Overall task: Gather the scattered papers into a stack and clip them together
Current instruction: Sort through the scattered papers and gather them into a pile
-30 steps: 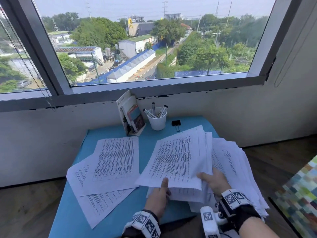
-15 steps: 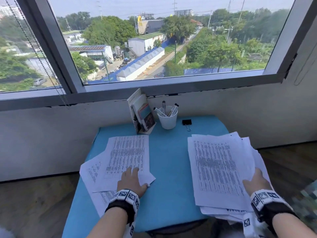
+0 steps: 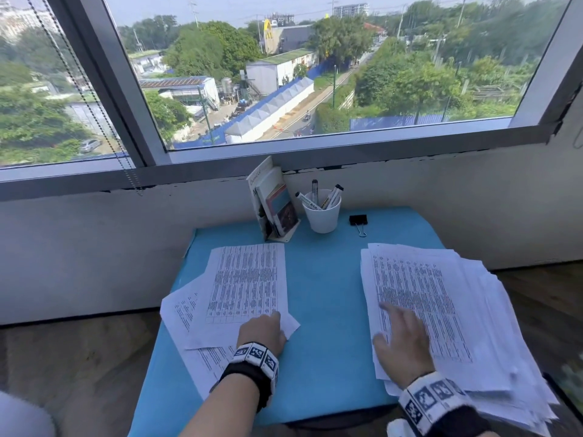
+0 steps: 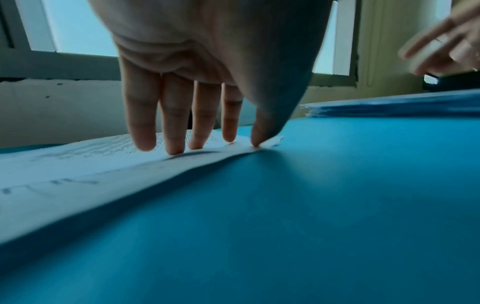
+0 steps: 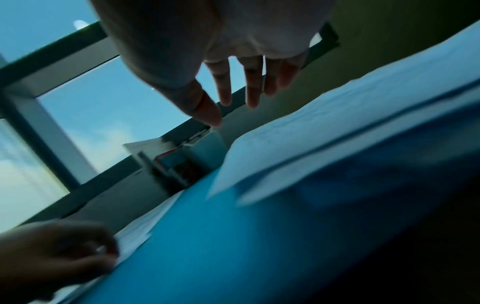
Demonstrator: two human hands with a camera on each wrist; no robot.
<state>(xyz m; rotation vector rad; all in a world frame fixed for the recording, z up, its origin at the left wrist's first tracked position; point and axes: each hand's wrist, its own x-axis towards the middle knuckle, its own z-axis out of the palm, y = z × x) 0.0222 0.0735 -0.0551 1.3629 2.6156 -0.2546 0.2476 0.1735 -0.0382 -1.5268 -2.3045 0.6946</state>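
Here the left hand (image 3: 263, 331) lies flat, fingers straight, pressing the near corner of the loose sheets (image 3: 243, 288) on the left. The right hand (image 3: 402, 342) floats just over the big paper pile (image 3: 448, 298) on the right, fingers spread wide, holding nothing. Every sheet is thin, white and full of small printed rows. Smooth blue tabletop (image 3: 325, 310) shows between both groups. At the back sit a black binder clip (image 3: 358, 220), a white cup (image 3: 322, 212) of markers, and a leaning rack of booklets (image 3: 274, 203).
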